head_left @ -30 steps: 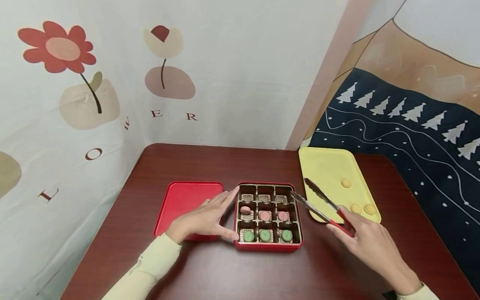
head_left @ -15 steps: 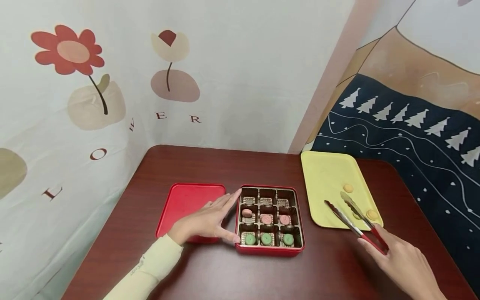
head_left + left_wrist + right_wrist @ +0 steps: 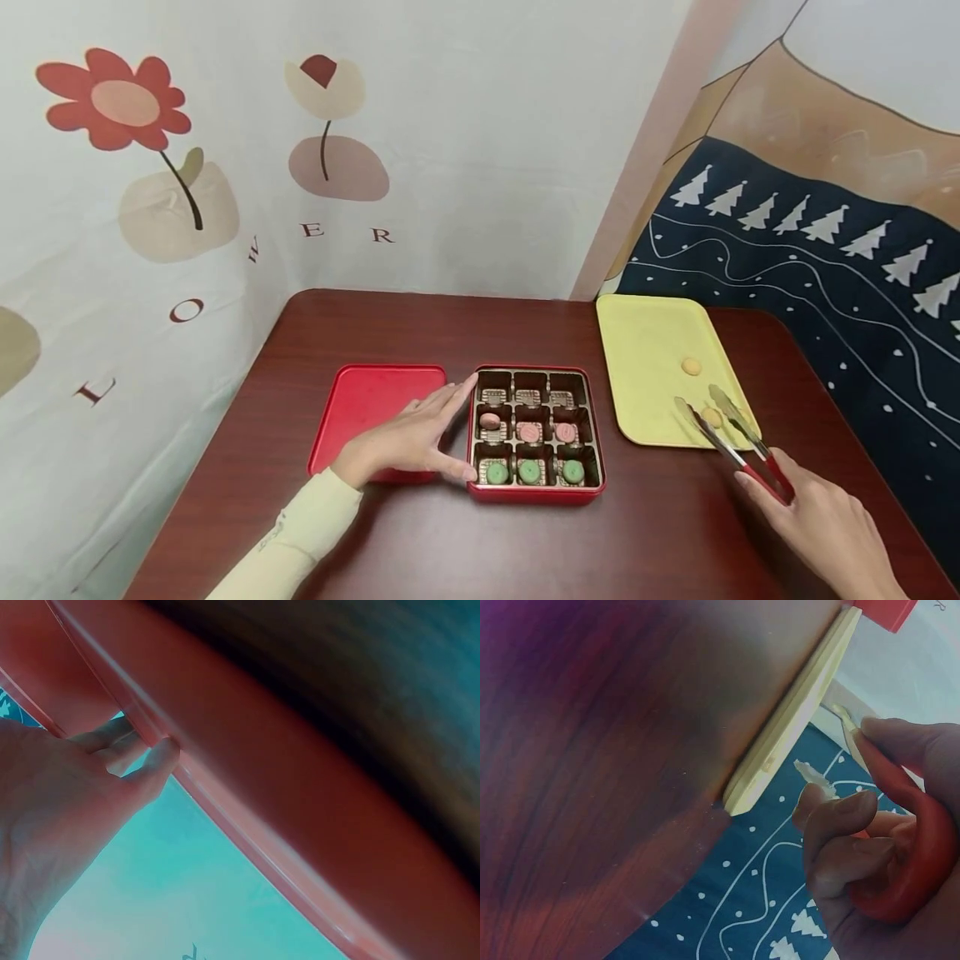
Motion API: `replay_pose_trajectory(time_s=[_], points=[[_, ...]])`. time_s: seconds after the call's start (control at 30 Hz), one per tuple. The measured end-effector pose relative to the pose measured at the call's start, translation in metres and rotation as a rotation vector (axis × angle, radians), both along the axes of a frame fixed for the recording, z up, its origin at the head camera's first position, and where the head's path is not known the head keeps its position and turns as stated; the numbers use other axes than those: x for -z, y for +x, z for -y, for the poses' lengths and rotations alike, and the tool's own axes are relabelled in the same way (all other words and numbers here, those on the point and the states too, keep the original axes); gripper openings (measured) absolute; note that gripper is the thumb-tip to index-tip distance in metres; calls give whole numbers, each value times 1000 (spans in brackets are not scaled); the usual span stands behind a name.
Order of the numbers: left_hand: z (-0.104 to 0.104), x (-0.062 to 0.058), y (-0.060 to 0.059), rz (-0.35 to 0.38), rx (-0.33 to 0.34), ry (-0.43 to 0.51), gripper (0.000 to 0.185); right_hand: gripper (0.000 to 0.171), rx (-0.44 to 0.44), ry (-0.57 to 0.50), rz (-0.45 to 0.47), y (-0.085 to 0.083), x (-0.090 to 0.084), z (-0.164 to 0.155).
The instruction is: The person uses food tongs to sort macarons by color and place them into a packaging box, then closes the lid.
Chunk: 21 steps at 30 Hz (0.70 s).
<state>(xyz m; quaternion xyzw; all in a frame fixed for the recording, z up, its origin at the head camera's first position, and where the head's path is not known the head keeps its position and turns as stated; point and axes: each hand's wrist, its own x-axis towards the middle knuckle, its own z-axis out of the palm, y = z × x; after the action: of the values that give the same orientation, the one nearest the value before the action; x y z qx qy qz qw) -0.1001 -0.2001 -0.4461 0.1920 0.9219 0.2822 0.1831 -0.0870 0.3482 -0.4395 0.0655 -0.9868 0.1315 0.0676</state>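
Observation:
A red box (image 3: 536, 493) has nine compartments. Its front row holds three green sweets (image 3: 529, 472), its middle row three pink ones (image 3: 529, 432), and its back row only gold liners. My left hand (image 3: 420, 433) lies flat with straight fingers against the box's left side, partly over the red lid (image 3: 360, 404). In the left wrist view the fingertips (image 3: 154, 754) touch a red rim. My right hand (image 3: 821, 525) grips red-handled tongs (image 3: 731, 442). Their open tips sit either side of a yellow cookie (image 3: 711, 415) on the yellow tray (image 3: 648, 350).
Another yellow cookie (image 3: 691, 366) lies further back on the tray. The dark wooden table (image 3: 465, 542) is walled by printed cloth backdrops on the left, back and right. The tray's edge (image 3: 795, 727) shows close in the right wrist view.
My right hand has carried the tongs from over the box's right side to the tray, and the tips now flank a cookie. My left hand has stayed put.

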Motion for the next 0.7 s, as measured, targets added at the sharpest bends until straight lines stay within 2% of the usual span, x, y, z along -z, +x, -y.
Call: replay_pose_trajectory(time_s=[0.37,0.7], points=[[0,1,-1,-13,10,4,139,75,29,17,85,0,7,-6],[0,-2,0,-4,7,-6,139,66,-11,-21,66,-2,7,-4]])
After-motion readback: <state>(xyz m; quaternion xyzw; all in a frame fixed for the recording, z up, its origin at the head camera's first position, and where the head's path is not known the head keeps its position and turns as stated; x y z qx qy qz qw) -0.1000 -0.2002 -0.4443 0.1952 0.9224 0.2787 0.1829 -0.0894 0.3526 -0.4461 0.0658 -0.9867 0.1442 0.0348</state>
